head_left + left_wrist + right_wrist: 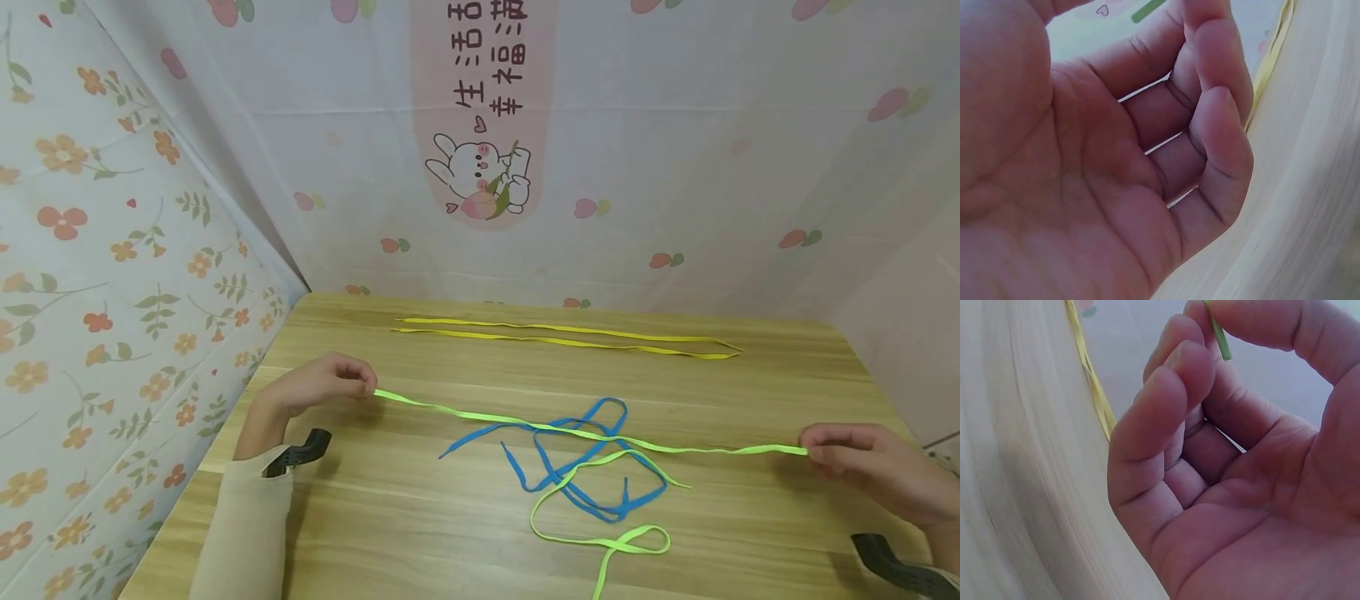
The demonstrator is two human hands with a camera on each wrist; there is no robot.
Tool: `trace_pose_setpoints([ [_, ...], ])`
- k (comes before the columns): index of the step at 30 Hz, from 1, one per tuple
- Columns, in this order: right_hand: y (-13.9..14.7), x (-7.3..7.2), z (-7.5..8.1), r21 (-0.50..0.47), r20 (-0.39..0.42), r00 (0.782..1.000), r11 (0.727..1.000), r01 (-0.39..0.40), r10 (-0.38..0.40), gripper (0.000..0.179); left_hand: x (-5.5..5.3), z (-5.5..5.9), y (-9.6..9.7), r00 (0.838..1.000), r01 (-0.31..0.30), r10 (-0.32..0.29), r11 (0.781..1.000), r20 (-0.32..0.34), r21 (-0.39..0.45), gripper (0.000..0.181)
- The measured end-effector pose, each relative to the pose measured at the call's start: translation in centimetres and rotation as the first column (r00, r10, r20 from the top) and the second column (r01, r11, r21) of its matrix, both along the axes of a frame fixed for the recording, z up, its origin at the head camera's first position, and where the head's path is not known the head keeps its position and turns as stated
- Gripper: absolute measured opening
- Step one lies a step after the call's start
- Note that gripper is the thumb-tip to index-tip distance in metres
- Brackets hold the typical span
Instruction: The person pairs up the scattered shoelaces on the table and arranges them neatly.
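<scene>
A neon green shoelace (480, 416) stretches nearly straight between my two hands. My left hand (326, 385) pinches one end between thumb and fingertips, and my right hand (870, 458) pinches the other. In the right wrist view a short green tip (1220, 339) pokes out from between thumb and index finger; a green piece (1147, 10) shows at the top of the left wrist view. Below the stretched lace lies a tangled blue shoelace (551, 475). A second neon green lace (558, 540) lies loosely looped across it and runs off the near edge of the view.
Toward the back of the wooden table (375, 533), a yellow shoelace (570, 340) lies folded into two long, nearly parallel strands. A printed cloth (645, 167) hangs behind the table, and a floral cloth (90, 333) hangs at the left. Black wrist mounts (300, 452) project near both hands.
</scene>
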State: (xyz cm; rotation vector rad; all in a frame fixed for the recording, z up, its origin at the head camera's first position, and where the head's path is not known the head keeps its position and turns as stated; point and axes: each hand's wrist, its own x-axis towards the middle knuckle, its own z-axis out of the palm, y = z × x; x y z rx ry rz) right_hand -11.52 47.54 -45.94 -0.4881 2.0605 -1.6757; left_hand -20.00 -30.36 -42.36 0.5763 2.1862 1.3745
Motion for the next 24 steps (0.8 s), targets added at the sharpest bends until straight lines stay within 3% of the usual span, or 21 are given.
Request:
trace_pose_setpoints([
  [8,1.1,0.4,-0.6,-0.030,0.010,0.991,0.991,0.134,-0.134,0.040,-0.3,-0.5,-1.0,0.999,-0.054,0.054,0.998,0.004,0.026,0.019],
  [13,1.6,0.6,-1.0,-0.259,0.088,0.988,0.955,0.146,-0.127,0.053,-0.3,-0.6,-1.4,0.993,-0.121,0.121,0.992,0.015,0.028,0.021],
  [16,1.8,0.6,-1.2,-0.330,0.096,0.990,0.935,0.127,-0.101,0.056,-0.4,-0.8,-1.4,0.988,-0.156,0.155,0.987,0.024,0.035,0.021],
  [20,1.9,0.6,-1.3,-0.346,0.093,0.988,0.926,0.150,-0.125,0.055,-0.6,-1.3,-1.4,0.982,-0.188,0.187,0.981,0.030,0.039,0.021],
  [24,1.9,0.7,-1.4,-0.300,0.105,0.974,0.927,0.223,-0.200,0.052,-0.7,-1.6,-1.3,0.975,-0.223,0.221,0.974,0.031,0.041,0.022],
])
